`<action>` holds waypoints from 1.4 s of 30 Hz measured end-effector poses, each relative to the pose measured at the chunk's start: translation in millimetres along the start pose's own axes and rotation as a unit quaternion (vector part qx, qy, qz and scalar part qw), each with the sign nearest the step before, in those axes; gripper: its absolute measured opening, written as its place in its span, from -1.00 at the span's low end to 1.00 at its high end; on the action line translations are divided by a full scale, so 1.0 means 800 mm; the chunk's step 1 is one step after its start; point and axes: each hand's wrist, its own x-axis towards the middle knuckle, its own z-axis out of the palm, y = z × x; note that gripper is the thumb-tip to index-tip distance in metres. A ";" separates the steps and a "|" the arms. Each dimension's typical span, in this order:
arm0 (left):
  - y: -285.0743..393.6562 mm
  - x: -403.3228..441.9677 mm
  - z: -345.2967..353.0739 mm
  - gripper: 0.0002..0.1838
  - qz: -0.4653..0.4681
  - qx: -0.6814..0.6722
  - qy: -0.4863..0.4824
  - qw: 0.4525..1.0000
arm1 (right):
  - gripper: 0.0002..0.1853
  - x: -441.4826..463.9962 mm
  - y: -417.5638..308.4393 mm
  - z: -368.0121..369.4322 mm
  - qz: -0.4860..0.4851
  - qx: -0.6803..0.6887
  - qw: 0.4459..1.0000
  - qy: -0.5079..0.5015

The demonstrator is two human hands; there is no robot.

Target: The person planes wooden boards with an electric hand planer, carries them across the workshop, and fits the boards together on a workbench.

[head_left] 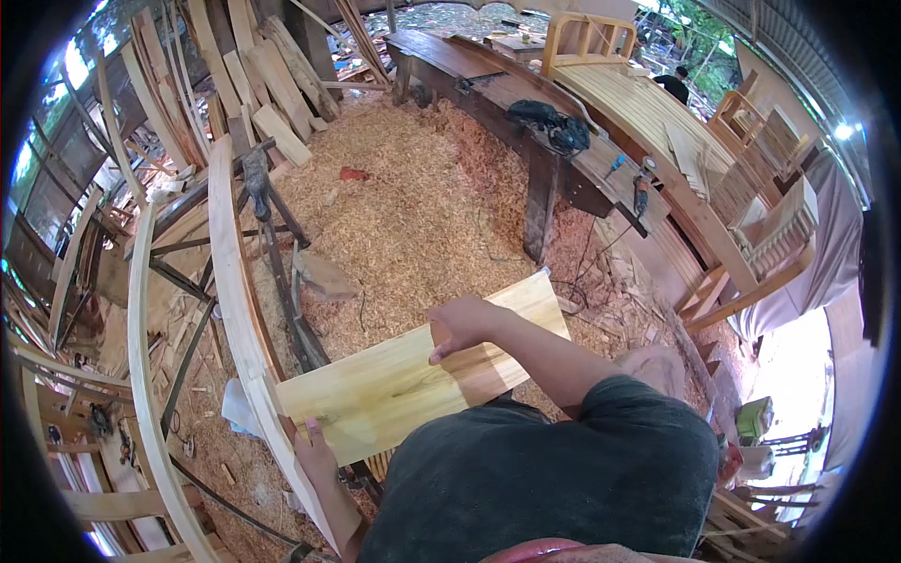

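Observation:
A wide, pale yellow wooden board [375, 399] lies across in front of my body, tilted. My right hand [460, 327] grips its far long edge, with the thumb over the top face and some fingers hidden. At the near left corner my left hand [317, 455] holds the same board, its thumb on the face and the other fingers out of sight underneath. The board's left end meets a long wooden plank [246, 319] on edge, right beside my left hand. Whether the two are pressed together I cannot tell.
Wood shavings [404, 216] cover the floor. A dark metal stand [282, 253] rises beside the plank, and another long strip [141, 375] runs farther left. A workbench [507, 84] carries a corded power tool [642, 192]. Boards [272, 84] lean at the back left.

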 end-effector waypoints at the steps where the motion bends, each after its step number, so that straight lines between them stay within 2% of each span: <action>1: -0.015 -0.002 -0.002 -0.40 0.007 0.009 0.011 1.000 | -0.06 0.001 -0.004 -0.002 0.005 -0.003 1.000 -0.010; 3: 0.007 -0.011 -0.007 -0.39 -0.005 0.028 0.015 0.999 | -0.07 0.002 -0.011 -0.010 0.016 -0.010 0.999 -0.030; 7: 0.060 -0.025 -0.016 -0.35 -0.037 0.094 0.014 0.995 | -0.10 0.009 -0.007 -0.013 -0.031 -0.026 0.997 -0.061; 10: 0.036 -0.023 -0.026 -0.34 -0.112 0.011 -0.048 0.992 | -0.14 0.015 0.002 -0.016 -0.062 -0.028 0.995 -0.076; 12: 0.018 -0.030 -0.024 -0.34 -0.091 -0.040 -0.029 0.995 | -0.18 0.023 0.001 -0.014 -0.074 -0.023 0.994 -0.077; 15: -0.008 -0.045 -0.036 -0.32 -0.099 -0.057 0.011 0.993 | -0.28 0.025 -0.006 -0.012 -0.098 -0.015 0.995 -0.012; 17: -0.018 -0.059 -0.041 -0.32 -0.111 -0.085 0.042 0.989 | -0.46 0.014 -0.027 -0.038 -0.097 0.011 0.995 -0.001; 20: 0.006 -0.089 -0.043 -0.31 0.002 -0.138 0.123 0.983 | -0.69 0.011 -0.057 -0.073 -0.112 0.083 0.990 -0.010; 21: 0.009 -0.097 -0.047 -0.31 0.011 -0.149 0.122 0.981 | -0.76 0.017 -0.065 -0.079 -0.124 0.110 0.986 -0.026; 23: 0.008 -0.106 -0.060 -0.30 0.013 -0.158 0.141 0.977 | -0.82 0.035 -0.074 -0.090 -0.184 0.116 0.975 0.035; 25: 0.005 -0.121 -0.075 -0.28 -0.001 -0.146 0.161 0.976 | -0.79 0.057 -0.099 -0.107 -0.302 0.035 0.942 0.138; 27: 0.024 -0.145 -0.085 -0.32 -0.020 -0.008 0.245 0.969 | -0.76 0.079 -0.126 -0.117 -0.341 0.051 0.927 0.146; 29: 0.001 -0.176 -0.088 -0.39 0.012 -0.031 0.310 0.950 | -0.68 0.088 -0.176 -0.137 -0.398 -0.051 0.905 0.138; 32: -0.004 -0.210 -0.082 -0.49 0.059 -0.092 0.476 0.872 | -0.63 0.113 -0.246 -0.133 -0.492 -0.069 0.855 0.148; 35: -0.039 -0.282 -0.087 -0.63 0.051 -0.098 0.461 0.880 | -0.62 0.137 -0.310 -0.115 -0.587 -0.070 0.795 0.137; 36: -0.049 -0.301 -0.090 -0.71 0.061 -0.167 0.471 0.864 | -0.62 0.145 -0.334 -0.103 -0.604 -0.091 0.782 0.127; 39: -0.039 -0.322 -0.087 -0.70 -0.018 -0.113 0.560 0.820 | -0.64 0.162 -0.390 -0.078 -0.666 -0.093 0.732 0.111; 41: -0.042 -0.343 -0.103 -0.59 -0.087 -0.097 0.581 0.803 | -0.67 0.167 -0.424 -0.054 -0.695 -0.098 0.705 0.098; 42: -0.029 -0.340 -0.108 -0.58 -0.086 -0.138 0.592 0.789 | -0.67 0.170 -0.439 -0.043 -0.700 -0.110 0.700 0.086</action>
